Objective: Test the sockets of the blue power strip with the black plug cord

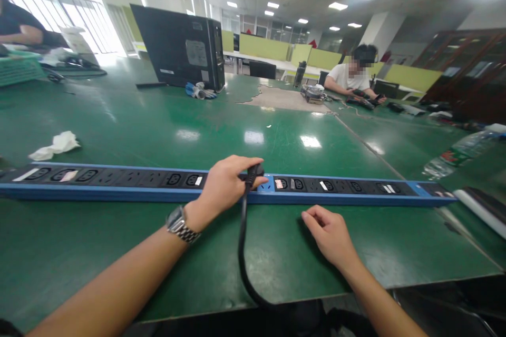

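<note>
A long blue power strip [348, 199] with black sockets lies across the green table [221, 139]. My left hand [225, 184], with a metal watch on its wrist, grips a black plug [254, 170] over the strip's middle, beside a blue socket section. From the plug a thick black cable [242, 242] hangs down past the table's front edge. My right hand [326, 231] rests just in front of the strip with its fingers curled and nothing visible in them.
Behind the strip stand a black computer case [185, 52] and blue-grey gloves [200, 91]. Crumpled tissue [57, 146] lies left, a plastic bottle [458, 152] right. One person [350, 76] sits across the table; another [19, 23] is at far left by a green basket [19, 68].
</note>
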`<state>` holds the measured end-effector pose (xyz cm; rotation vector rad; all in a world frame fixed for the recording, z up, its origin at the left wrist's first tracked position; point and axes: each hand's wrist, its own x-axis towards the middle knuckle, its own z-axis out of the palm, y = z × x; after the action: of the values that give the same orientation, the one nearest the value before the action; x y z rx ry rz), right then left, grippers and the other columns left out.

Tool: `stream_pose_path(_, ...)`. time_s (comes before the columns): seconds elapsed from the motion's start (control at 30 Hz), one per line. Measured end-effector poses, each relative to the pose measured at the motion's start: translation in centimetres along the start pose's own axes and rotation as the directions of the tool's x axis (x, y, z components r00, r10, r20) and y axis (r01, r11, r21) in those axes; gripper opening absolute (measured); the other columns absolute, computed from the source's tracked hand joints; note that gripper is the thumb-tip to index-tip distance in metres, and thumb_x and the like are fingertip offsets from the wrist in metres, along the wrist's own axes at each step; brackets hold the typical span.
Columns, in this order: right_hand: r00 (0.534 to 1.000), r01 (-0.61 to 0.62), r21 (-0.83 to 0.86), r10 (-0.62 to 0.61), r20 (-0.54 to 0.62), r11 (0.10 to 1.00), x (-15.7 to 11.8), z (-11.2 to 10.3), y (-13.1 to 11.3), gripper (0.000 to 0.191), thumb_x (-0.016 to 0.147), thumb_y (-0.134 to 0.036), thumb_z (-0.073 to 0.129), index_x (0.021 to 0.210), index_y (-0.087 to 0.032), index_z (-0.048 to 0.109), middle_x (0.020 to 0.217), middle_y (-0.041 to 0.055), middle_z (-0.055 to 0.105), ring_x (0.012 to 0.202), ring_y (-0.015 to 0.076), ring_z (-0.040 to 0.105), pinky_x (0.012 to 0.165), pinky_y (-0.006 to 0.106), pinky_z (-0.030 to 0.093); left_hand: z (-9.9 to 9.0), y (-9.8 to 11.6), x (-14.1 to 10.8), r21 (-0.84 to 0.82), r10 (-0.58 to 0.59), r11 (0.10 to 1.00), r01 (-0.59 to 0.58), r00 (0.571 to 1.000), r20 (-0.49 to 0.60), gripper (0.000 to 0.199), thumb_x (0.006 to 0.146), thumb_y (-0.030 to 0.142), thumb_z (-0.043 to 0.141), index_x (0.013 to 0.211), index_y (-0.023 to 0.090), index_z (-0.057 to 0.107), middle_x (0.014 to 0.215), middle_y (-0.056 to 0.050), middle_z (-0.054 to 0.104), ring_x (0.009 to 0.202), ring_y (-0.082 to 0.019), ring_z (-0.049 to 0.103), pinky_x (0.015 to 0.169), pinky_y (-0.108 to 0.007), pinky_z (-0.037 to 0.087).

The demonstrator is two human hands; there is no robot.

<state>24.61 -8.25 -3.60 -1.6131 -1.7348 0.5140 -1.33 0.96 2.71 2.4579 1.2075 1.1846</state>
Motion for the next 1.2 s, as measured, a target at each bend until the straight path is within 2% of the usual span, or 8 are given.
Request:
stream_pose_path(0.13, 1.000, -0.015, 0.025, 0.015, 0.004, 1.000, 0.0, 0.0, 0.0, 0.036, 0.092, -0.041, 0.050, 0.065, -0.019, 0.056, 0.052, -0.0040, 0.043, 0.050, 0.0118, 0.043, 0.052, 0.024, 0.031, 3.2, 0.5, 0.5, 0.132, -0.046, 0.991, 0.032, 0.993, 0.107, 0.033, 0.083, 0.046, 0.068, 0.104, 0.021, 0.072, 0.100, -0.007, 0.075, 0.093, -0.025, 0.068, 0.082, -0.036, 0.053)
stream_pose_path(0.3, 0.999, -0.037, 0.012, 0.037, 0.004, 0.999, 0.0, 0.2, -0.1, 0.035, 0.091, -0.042, 0.051, 0.065, -0.019, 0.056, 0.052, -0.0036, 0.044, 0.050, 0.0118, 0.043, 0.053, 0.025, 0.030, 3.3, 0.8, 0.0, 0.243, 0.022, 0.967, -0.075, 0.977, 0.214, 0.033, 0.088, 0.042, 0.064, 0.113, 0.021, 0.066, 0.106, -0.006, 0.074, 0.098, -0.026, 0.066, 0.084, -0.038, 0.051)
stream_pose_path(0.63, 0.983, -0.185, 0.183, 0.185, 0.013, 0.966, 0.3, 0.1, -1.2, 0.037, 0.087, -0.048, 0.054, 0.067, -0.018, 0.059, 0.050, -0.0030, 0.049, 0.047, 0.0115, 0.047, 0.049, 0.024, 0.034, 3.3, 1.2, -1.6, 0.381, 0.032, 0.917, -0.121, 0.972, 0.231, 0.090, 0.075, 0.053, 0.074, 0.147, 0.017, 0.033, 0.125, -0.012, 0.065, 0.115, -0.029, 0.058, 0.099, -0.044, 0.040)
stream_pose_path(0.8, 0.822, -0.552, 0.451, 0.367, 0.436, 0.701, 3.4, 1.8, -7.4, 0.046, 0.091, -0.060, 0.046, 0.082, -0.016, 0.059, 0.049, -0.0018, 0.058, 0.037, 0.0113, 0.053, 0.036, 0.019, 0.034, 3.4, 1.0, -2.3, 0.472, -0.039, 0.881, -0.042, 0.986, 0.161, 0.064, 0.080, 0.047, 0.070, 0.132, 0.014, 0.053, 0.128, -0.014, 0.063, 0.117, -0.031, 0.056, 0.101, -0.046, 0.038)
stream_pose_path(0.9, 0.702, -0.707, 0.583, 0.296, 0.647, 0.401, 5.9, 1.2, -12.8, 0.039, 0.097, -0.049, 0.044, 0.076, -0.017, 0.053, 0.042, -0.0066, 0.050, 0.032, 0.0076, 0.047, 0.035, 0.017, 0.035, 3.3, 0.9, -2.4, 0.488, -0.029, 0.870, -0.070, 0.981, 0.193, 0.050, 0.082, 0.038, 0.067, 0.126, 0.016, 0.058, 0.129, -0.012, 0.062, 0.117, -0.030, 0.056, 0.101, -0.045, 0.038)
stream_pose_path(0.97, 0.822, -0.569, 0.795, 0.193, 0.536, 0.212, 6.9, -0.7, -15.5, 0.039, 0.099, -0.045, 0.043, 0.070, -0.019, 0.046, 0.037, -0.0116, 0.036, 0.028, 0.0049, 0.035, 0.034, 0.015, 0.031, 3.2, 0.9, -2.4, 0.489, -0.029, 0.869, -0.075, 0.979, 0.202, 0.055, 0.080, 0.044, 0.068, 0.127, 0.016, 0.057, 0.129, -0.012, 0.062, 0.117, -0.030, 0.056, 0.101, -0.046, 0.038)
stream_pose_path(1.07, 0.948, -0.315, 0.928, 0.119, 0.296, 0.201, 6.9, -4.5, -16.6, 0.044, 0.094, -0.055, 0.048, 0.068, -0.020, 0.047, 0.038, -0.0099, 0.037, 0.030, 0.0066, 0.039, 0.034, 0.017, 0.033, 3.2, 0.9, -2.3, 0.490, -0.033, 0.869, -0.072, 0.979, 0.203, 0.067, 0.078, 0.055, 0.069, 0.130, 0.014, 0.054, 0.128, -0.013, 0.062, 0.116, -0.032, 0.054, 0.102, -0.047, 0.036)
stream_pose_path(1.2, 0.879, -0.455, 0.849, 0.287, 0.381, 0.269, 6.0, -6.9, -11.4, 0.052, 0.091, -0.063, 0.044, 0.062, -0.020, 0.043, 0.040, -0.0055, 0.043, 0.031, 0.0092, 0.043, 0.033, 0.020, 0.032, 3.3, 0.8, -2.2, 0.485, -0.047, 0.873, -0.060, 0.977, 0.207, 0.071, 0.077, 0.057, 0.069, 0.131, 0.013, 0.053, 0.125, -0.013, 0.063, 0.115, -0.031, 0.055, 0.102, -0.046, 0.035)
